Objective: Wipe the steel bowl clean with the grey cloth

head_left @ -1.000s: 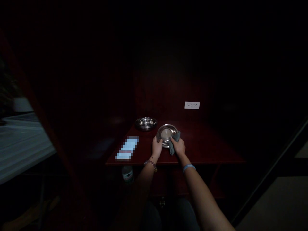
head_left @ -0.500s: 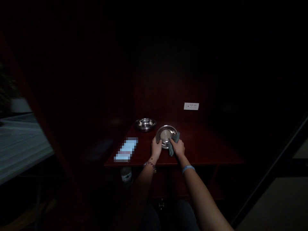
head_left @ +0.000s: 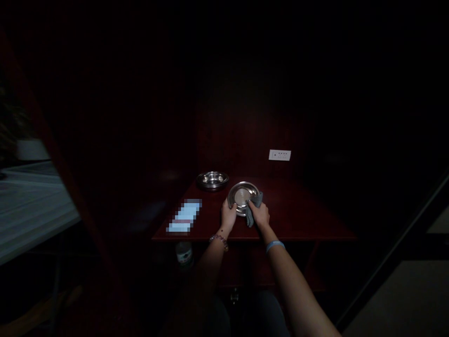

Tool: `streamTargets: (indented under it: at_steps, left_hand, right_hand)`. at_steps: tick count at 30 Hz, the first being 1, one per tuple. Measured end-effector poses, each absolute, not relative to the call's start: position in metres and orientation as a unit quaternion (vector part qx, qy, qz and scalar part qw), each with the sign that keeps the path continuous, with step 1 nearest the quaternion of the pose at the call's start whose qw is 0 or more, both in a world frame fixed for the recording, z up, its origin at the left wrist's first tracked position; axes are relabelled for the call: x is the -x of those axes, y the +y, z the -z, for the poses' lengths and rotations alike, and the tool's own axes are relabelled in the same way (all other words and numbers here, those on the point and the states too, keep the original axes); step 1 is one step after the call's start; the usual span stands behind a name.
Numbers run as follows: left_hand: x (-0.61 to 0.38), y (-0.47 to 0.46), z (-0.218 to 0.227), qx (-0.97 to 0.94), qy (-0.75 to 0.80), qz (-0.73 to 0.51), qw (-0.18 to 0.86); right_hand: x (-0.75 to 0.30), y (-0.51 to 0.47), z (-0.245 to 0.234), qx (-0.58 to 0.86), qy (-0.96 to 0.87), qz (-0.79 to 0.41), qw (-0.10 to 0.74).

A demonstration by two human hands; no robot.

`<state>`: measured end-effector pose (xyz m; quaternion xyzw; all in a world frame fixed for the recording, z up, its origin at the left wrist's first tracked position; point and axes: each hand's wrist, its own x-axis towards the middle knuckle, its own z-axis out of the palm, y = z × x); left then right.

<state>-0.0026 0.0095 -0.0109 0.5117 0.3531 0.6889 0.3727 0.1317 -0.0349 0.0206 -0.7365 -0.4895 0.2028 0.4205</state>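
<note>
A round steel plate [head_left: 241,196] is tipped up on the dark red desk [head_left: 298,215], its shiny face toward me. My left hand [head_left: 228,216] grips the plate's near left rim, fingers curled round it. My right hand [head_left: 259,214] is closed on a grey cloth [head_left: 253,208] and presses it against the plate's right side. A second steel bowl [head_left: 212,179] rests flat on the desk behind and to the left, apart from both hands.
A pale blue blurred card [head_left: 184,216] lies on the desk's left part. A white socket plate [head_left: 279,155] is on the back panel. A bottle [head_left: 184,255] stands below the desk's front edge. A lighter surface [head_left: 31,206] lies far left. The room is very dark.
Both hands and the plate stay almost in place; the cloth hand shifts only slightly against the plate. The view sways a little.
</note>
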Motion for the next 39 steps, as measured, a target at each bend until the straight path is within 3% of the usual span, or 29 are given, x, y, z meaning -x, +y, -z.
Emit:
streamTargets:
  at_steps: [21,39]
  left_hand:
    - [0.005,0.000,0.002,-0.533,0.379,-0.654,0.380]
    - [0.005,0.007,0.013,-0.557,0.392,-0.645,0.347]
  right_hand:
    - [-0.133,-0.030,-0.012,0.733,-0.464,-0.186,0.462]
    - [-0.128,-0.039,-0.019,0.740,-0.485,-0.158,0.439]
